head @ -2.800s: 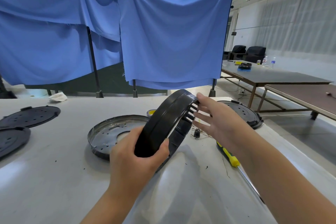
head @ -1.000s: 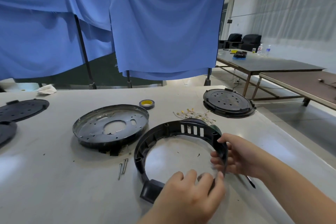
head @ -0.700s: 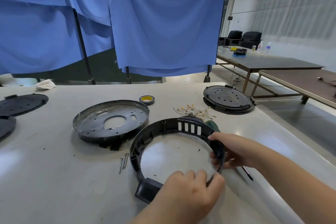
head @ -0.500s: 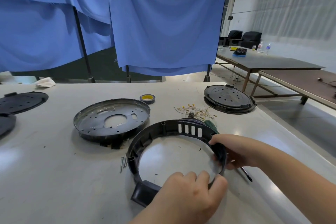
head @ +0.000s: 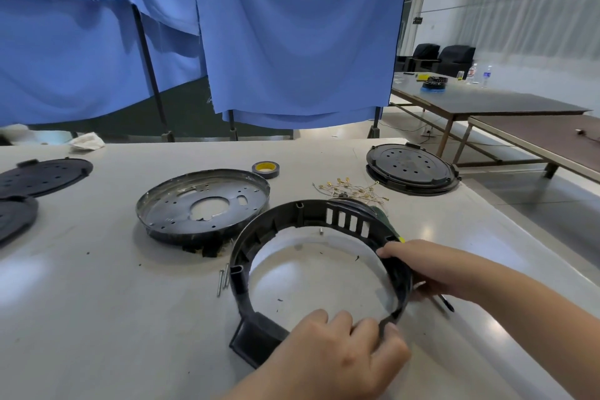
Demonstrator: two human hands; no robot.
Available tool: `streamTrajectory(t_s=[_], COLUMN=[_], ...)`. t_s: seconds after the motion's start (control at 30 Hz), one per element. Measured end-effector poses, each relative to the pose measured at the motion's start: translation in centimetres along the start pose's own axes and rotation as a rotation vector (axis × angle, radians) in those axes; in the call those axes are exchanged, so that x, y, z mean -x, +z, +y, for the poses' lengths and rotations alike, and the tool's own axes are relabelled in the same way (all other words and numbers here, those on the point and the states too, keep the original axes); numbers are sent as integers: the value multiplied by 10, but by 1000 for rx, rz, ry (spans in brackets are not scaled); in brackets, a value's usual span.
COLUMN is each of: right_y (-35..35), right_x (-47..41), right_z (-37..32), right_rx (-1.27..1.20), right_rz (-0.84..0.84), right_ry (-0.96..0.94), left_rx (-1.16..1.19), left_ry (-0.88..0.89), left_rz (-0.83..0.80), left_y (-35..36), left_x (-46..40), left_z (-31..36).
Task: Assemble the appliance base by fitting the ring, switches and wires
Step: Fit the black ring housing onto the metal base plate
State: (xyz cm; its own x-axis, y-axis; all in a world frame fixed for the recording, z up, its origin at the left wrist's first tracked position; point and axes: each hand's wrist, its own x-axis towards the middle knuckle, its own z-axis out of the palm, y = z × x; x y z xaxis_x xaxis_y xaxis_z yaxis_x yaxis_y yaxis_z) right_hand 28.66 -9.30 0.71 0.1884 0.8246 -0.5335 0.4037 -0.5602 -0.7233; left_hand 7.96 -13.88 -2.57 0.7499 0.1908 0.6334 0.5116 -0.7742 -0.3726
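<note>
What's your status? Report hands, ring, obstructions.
Left hand and right hand both grip the black plastic ring, flat on the grey table. Round metal base plate sits apart, unfitted. Loose screws beside the ring.

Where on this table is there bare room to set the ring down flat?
Bare patches: the near left of the table, bounded by the black lids, metal pan and ring; also behind the pan, left of the tape roll. Crowded: between pan and ring, with screws, and by the wires beyond the ring.
</note>
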Motion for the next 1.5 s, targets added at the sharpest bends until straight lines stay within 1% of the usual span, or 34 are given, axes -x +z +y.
streamTrajectory(t_s=[0.13,0.33,0.43,0.6,0.73,0.87,1.0,1.13,1.2,1.27,1.4,1.5], right_y=[1,-4,-5,-8,-8,-6,-4,-3,0,3,0,-13], right_x=[5,7,6,10,11,9,10,10,10,10,13,12], right_z=[3,5,10,12,9,2,-8,-16,-18,-18,-17,-20], right_rx=[15,-160,-123,-96,-64,77,238,384,467,518,574,608], right_rz=[-21,-98,-135,-269,-288,-231,-179,-160,-164,-175,-210,-114], right_ry=[-9,63,72,121,145,144,131,127,126,127,100,16], left_rx=[18,71,107,204,296,334,392,469,520,570,693,677], left_ry=[14,106,145,159,88,23,-18,-35,-58,-130,-297,-417], left_rz=[-40,-79,-98,-132,-151,-171,-256,-293,-345,-421,-418,-380], left_y=[-5,-10,-13,-15,-16,-15,-17,-23,-29,-35,-28,-24], left_x=[7,15,20,34,43,51,55,53,51,49,51,56], left_z=[-4,-17,-22,-28,-35,-41,-45,-46,-49,-52,-61,-70])
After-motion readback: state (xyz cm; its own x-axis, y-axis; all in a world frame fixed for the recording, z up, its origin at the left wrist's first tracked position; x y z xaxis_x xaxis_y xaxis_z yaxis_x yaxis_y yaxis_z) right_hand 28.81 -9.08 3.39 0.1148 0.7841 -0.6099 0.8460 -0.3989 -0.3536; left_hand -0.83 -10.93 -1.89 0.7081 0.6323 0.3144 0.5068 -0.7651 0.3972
